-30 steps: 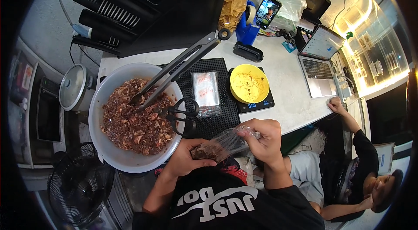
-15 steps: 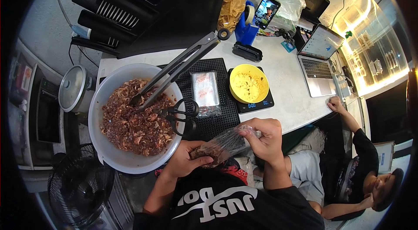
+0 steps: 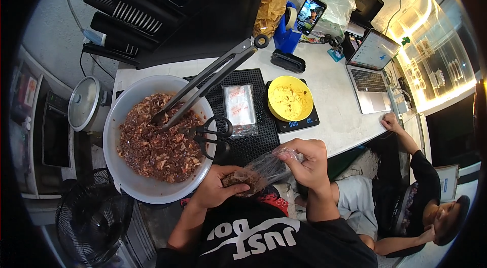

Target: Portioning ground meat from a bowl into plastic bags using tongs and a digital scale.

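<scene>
My left hand (image 3: 217,187) is wrapped round the filled end of a clear plastic bag (image 3: 265,167), thumb on top. Dark brown minced meat (image 3: 243,182) shows through the film there. My right hand (image 3: 307,162) pinches the bag's loose open end and keeps it stretched. Left of my hands stands a large white bowl (image 3: 114,161) heaped with marinated meat (image 3: 158,141). Metal tongs (image 3: 205,83) and black-handled scissors (image 3: 215,136) rest in the bowl. A stack of flat clear bags (image 3: 240,107) lies on a black perforated mat (image 3: 248,150).
A yellow bowl (image 3: 290,97) with food residue sits on a black digital scale (image 3: 290,125). Behind are a blue tape dispenser (image 3: 288,37), a phone (image 3: 310,14) and a laptop (image 3: 370,78). A black fan (image 3: 94,215) is at left; another person (image 3: 406,192) sits at right.
My hands have barely moved. The bag's film between them has shifted slightly, and more of the meat at its filled end shows.
</scene>
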Demonstrator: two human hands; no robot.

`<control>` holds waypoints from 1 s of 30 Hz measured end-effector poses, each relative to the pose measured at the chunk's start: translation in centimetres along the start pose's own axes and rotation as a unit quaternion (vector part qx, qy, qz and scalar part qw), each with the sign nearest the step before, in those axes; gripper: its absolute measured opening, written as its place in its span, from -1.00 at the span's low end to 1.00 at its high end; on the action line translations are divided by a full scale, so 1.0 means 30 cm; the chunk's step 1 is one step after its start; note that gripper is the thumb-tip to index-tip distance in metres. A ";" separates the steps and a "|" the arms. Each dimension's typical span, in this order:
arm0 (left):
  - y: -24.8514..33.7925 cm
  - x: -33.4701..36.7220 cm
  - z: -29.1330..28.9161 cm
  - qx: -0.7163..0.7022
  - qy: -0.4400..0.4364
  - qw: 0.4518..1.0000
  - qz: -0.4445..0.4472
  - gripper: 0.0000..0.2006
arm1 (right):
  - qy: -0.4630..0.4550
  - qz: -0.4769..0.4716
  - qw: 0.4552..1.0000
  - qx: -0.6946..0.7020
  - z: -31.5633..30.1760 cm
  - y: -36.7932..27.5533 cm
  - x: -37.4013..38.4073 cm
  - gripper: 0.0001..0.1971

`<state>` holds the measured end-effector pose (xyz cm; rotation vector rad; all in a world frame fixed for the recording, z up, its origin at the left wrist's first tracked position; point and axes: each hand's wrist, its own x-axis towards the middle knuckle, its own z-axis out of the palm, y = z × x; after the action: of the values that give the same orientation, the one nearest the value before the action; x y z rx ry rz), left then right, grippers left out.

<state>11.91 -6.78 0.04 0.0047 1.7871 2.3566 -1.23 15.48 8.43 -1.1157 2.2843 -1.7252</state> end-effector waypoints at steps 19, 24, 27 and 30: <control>0.009 -0.014 0.025 -0.015 -0.049 0.998 -0.044 -0.68 | -0.499 -0.189 0.711 -0.458 -0.065 -0.130 0.034 -0.48; 0.091 -0.043 0.076 0.089 -0.160 0.982 -0.050 -0.40 | -0.521 -0.107 0.811 -0.245 -0.066 -0.138 0.019 -0.75; 0.139 -0.050 0.133 0.225 -0.115 0.966 0.064 -0.29 | -0.496 -0.084 0.833 -0.229 -0.033 -0.147 0.008 -0.80; 0.147 -0.035 0.188 0.219 -0.046 0.974 0.043 -0.42 | -0.444 -0.097 0.863 -0.220 -0.026 -0.143 0.012 -0.82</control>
<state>12.94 -2.69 5.92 0.2510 2.2548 1.9256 0.28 15.45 12.54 -1.7711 1.9695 -0.4509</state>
